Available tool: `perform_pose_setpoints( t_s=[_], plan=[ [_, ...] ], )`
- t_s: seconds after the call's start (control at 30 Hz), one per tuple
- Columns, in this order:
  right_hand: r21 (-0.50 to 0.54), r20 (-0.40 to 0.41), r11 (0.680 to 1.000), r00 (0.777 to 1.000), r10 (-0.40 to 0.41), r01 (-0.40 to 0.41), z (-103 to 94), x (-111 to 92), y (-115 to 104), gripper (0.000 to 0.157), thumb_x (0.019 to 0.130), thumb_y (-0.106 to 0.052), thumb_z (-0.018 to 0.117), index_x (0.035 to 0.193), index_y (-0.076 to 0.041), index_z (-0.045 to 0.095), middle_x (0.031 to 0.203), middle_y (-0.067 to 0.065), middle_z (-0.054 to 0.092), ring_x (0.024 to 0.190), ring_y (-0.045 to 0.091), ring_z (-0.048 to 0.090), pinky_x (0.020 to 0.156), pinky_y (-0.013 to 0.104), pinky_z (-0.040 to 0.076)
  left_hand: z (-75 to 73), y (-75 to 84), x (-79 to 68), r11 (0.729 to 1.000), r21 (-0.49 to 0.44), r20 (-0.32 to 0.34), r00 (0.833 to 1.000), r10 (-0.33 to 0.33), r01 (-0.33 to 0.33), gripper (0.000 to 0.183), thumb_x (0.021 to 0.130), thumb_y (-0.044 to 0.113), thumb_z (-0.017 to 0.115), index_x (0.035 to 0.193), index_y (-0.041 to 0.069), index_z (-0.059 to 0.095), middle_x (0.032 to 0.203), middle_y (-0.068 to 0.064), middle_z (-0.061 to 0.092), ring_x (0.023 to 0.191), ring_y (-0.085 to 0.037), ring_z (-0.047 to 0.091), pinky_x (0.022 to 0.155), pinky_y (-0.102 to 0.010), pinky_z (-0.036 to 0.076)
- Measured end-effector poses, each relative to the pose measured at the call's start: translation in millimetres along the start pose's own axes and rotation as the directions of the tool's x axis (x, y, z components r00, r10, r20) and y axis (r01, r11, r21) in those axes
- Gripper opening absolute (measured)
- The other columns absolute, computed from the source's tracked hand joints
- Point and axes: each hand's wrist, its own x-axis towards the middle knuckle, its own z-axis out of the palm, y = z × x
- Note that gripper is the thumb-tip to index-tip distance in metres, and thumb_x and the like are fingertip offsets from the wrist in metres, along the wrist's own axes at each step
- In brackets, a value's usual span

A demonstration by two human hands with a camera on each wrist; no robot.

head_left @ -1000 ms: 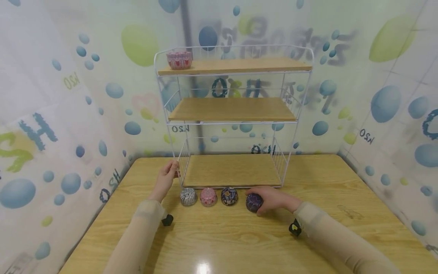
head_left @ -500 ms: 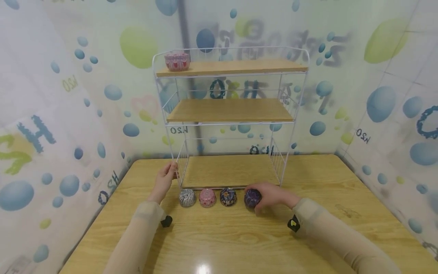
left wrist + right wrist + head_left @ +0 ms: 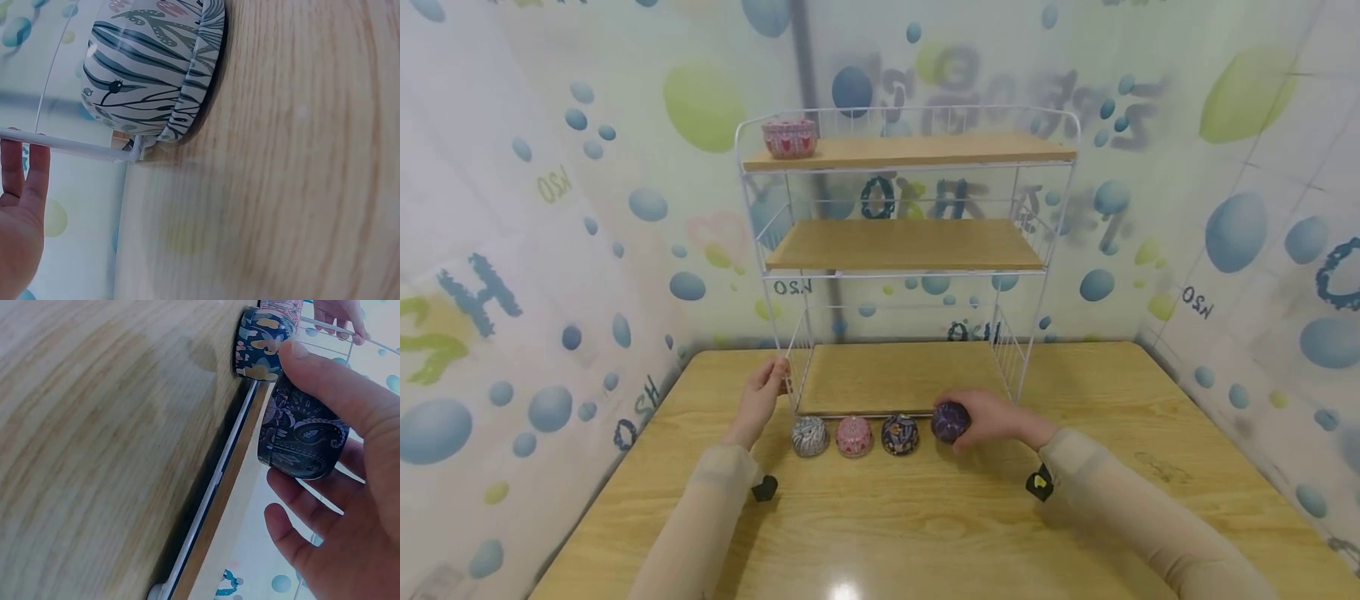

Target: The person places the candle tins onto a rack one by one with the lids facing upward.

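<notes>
A white wire rack [image 3: 906, 246] with three wooden shelves stands on the table. My left hand [image 3: 760, 400] grips its front left post; fingertips [image 3: 39, 159] show against the white bar in the left wrist view. My right hand [image 3: 992, 417] holds a dark purple paisley tin [image 3: 303, 434] between thumb and fingers, raised off the table by the bottom shelf's front edge. Left of it, in a row before the rack, sit a navy floral tin [image 3: 900, 435], a pink tin [image 3: 854, 437] and a grey-and-white leaf-patterned tin [image 3: 810, 437].
Another pink tin [image 3: 790, 138] stands at the left end of the top shelf. The wooden table [image 3: 895, 525] runs back to a wall [image 3: 647, 150] printed with bubbles. Wire side rails [image 3: 1013, 342] flank the shelves.
My right hand has lifted the purple tin from the table and moved it slightly left and toward the rack. The left hand keeps its grip on the post.
</notes>
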Motion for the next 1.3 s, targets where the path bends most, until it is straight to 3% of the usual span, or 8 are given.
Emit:
perform_pose_setpoints(
  t_s=[0.23, 0.4, 0.5, 0.6, 0.77, 1.03, 1.3],
  plan=[
    [0.018, -0.021, 1.0, 1.0, -0.003, 0.003, -5.8, 4, 0, 0.071, 0.067, -0.016, 0.088, 0.128, 0.0, 0.055, 0.121, 0.016, 0.06, 0.109, 0.034, 0.058, 0.092, 0.049, 0.048, -1.5, 0.6, 4.0, 0.999, -0.026, 0.035, 0.999, 0.029, -0.028, 0.03, 0.106, 0.015, 0.039, 0.104, -0.013, 0.047, 0.097, -0.029, 0.049, 0.089, -0.039, 0.054, 0.077, -0.03, 0.054],
    [0.028, -0.036, 1.0, 0.999, 0.004, -0.003, -5.2, 5, 0, 0.071, 0.067, -0.014, 0.087, 0.128, 0.002, 0.054, 0.119, 0.016, 0.061, 0.107, 0.033, 0.059, 0.089, 0.048, 0.05, -0.3, -0.3, 2.8, 0.999, -0.023, 0.018, 0.999, 0.035, -0.034, 0.036, 0.105, 0.023, 0.042, 0.104, -0.013, 0.049, 0.089, -0.012, 0.052, 0.084, -0.029, 0.056, 0.075, -0.026, 0.053],
    [0.044, -0.036, 0.999, 0.999, 0.025, -0.023, -5.8, 6, 0, 0.071, 0.068, -0.014, 0.086, 0.129, 0.002, 0.053, 0.118, 0.015, 0.061, 0.106, 0.032, 0.059, 0.089, 0.047, 0.05, 0.3, -0.5, 1.4, 0.999, -0.016, 0.006, 0.999, 0.035, -0.035, 0.037, 0.105, 0.025, 0.043, 0.103, -0.012, 0.048, 0.085, -0.005, 0.051, 0.083, -0.029, 0.058, 0.074, -0.024, 0.053],
    [0.076, -0.04, 0.996, 0.998, 0.052, -0.049, -8.3, 7, -2, 0.071, 0.068, -0.013, 0.086, 0.129, 0.001, 0.053, 0.119, 0.014, 0.06, 0.107, 0.032, 0.058, 0.09, 0.047, 0.049, 0.1, -0.6, 1.0, 0.999, -0.02, 0.006, 0.999, 0.033, -0.033, 0.034, 0.105, 0.023, 0.043, 0.101, -0.011, 0.048, 0.086, -0.01, 0.051, 0.082, -0.03, 0.059, 0.074, -0.025, 0.053],
    [0.075, -0.07, 0.996, 0.996, 0.056, -0.051, -14.4, 9, -4, 0.069, 0.069, -0.012, 0.087, 0.127, -0.001, 0.053, 0.119, 0.013, 0.06, 0.106, 0.032, 0.058, 0.088, 0.046, 0.051, -1.4, -1.6, 2.5, 1.0, -0.009, 0.018, 1.0, 0.01, -0.01, 0.031, 0.106, 0.025, 0.041, 0.1, -0.003, 0.051, 0.095, -0.024, 0.052, 0.08, -0.019, 0.06, 0.077, -0.026, 0.053],
    [0.097, -0.062, 0.991, 0.993, 0.096, -0.09, -15.7, 11, -5, 0.071, 0.07, -0.014, 0.087, 0.13, -0.001, 0.05, 0.123, 0.014, 0.056, 0.108, 0.031, 0.057, 0.088, 0.045, 0.051, -1.8, -2.1, 1.1, 1.0, 0.017, 0.019, 1.0, 0.013, -0.013, 0.043, 0.105, 0.031, 0.042, 0.107, -0.011, 0.049, 0.088, -0.011, 0.053, 0.077, -0.01, 0.058, 0.076, -0.024, 0.052],
    [0.093, -0.089, 0.994, 0.994, 0.069, -0.061, -16.9, 14, -7, 0.071, 0.069, -0.013, 0.088, 0.128, -0.001, 0.051, 0.122, 0.015, 0.057, 0.108, 0.031, 0.057, 0.089, 0.044, 0.05, -0.9, -0.5, -0.9, 1.0, 0.011, 0.015, 1.0, 0.019, -0.019, 0.041, 0.105, 0.03, 0.042, 0.106, -0.01, 0.051, 0.089, -0.012, 0.052, 0.078, -0.01, 0.058, 0.077, -0.026, 0.052]
  ],
)
